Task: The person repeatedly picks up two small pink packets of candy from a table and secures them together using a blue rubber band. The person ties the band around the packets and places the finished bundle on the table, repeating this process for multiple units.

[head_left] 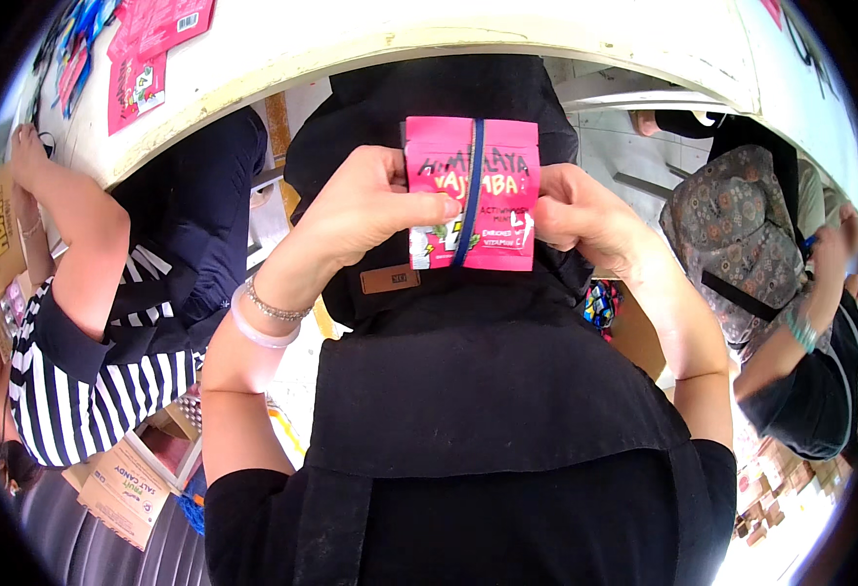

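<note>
- A pink printed pouch [510, 200] is held in the air between both hands, over the person's lap and just off the near edge of the white surface [449, 24], its printed front facing the camera.
- A dark blue band [475, 166] runs around it from top to bottom, slightly slanted, near the middle of the front.
- The left hand [370, 195] grips the pouch at its left edge — thumb laid flat across the front, its tip close to the band, fingers mostly hidden behind.
- The right hand [578, 210] is curled closed on the right edge; some of its fingertips are out of sight.
- On the left wrist sit a silver chain bracelet [280, 311] and a pale bangle [263, 337].
- A black apron [488, 391] covers the person's front and lap, with a small brown label [390, 279] below the left hand.
- More pink pouches [155, 34] lie at the far left of the surface — blue packets [79, 34] just beside them.
- To the left sits a co-worker in a striped shirt [92, 400], above a cardboard box [121, 493].
- To the right sits another, with a patterned apron [732, 220].
</note>
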The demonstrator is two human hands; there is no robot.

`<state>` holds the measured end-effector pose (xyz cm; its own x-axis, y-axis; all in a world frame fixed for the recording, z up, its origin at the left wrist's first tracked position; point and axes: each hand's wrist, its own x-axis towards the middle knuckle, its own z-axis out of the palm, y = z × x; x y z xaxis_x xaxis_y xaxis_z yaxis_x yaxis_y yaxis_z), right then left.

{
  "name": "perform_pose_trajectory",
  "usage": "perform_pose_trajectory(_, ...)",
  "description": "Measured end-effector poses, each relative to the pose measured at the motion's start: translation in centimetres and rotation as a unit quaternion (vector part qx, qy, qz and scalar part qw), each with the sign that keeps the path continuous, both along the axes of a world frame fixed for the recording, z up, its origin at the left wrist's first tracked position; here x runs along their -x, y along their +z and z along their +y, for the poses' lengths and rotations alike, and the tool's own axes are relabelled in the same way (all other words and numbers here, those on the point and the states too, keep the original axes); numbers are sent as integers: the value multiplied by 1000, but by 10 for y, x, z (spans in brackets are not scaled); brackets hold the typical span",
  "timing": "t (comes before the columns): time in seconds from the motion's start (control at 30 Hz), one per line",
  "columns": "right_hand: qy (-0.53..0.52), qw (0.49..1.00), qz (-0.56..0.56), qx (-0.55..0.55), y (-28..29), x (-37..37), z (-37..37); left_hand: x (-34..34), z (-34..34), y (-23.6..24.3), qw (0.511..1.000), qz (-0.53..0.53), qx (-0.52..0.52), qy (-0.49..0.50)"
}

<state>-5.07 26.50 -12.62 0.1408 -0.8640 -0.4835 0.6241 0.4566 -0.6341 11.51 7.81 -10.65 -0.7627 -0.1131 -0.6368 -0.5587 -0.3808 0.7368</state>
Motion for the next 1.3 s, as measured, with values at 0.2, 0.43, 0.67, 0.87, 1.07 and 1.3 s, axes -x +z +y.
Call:
perform_pose_trajectory(0.2, -48, 978, 191, -68, 16, -9, -12, 11, 6, -4, 996, 23, 80, 23)
perform_pose_trajectory(0.43, -101, 961, 244, -78, -9, -6, -13, 15, 9, -15, 922, -34, 380, -70)
perform_pose_trajectory(0.67, -244, 952, 13, -186, -32, -14, -20, -6, 32, -37, 933, 179, 223, 220)
perform_pose_trajectory(0.87, -295, 938, -73, -166, -25, -26, -20, -20, 51, -33, 865, 305, 358, 175)
perform_pose_trajectory(1.07, -317, 918, -138, -196, -19, -39, -25, -13, 56, -42, 869, 279, 319, 257)
perform_pose_trajectory(1.3, -356, 912, -107, -173, -7, -44, -40, -7, 58, -42, 842, 314, 382, 215)
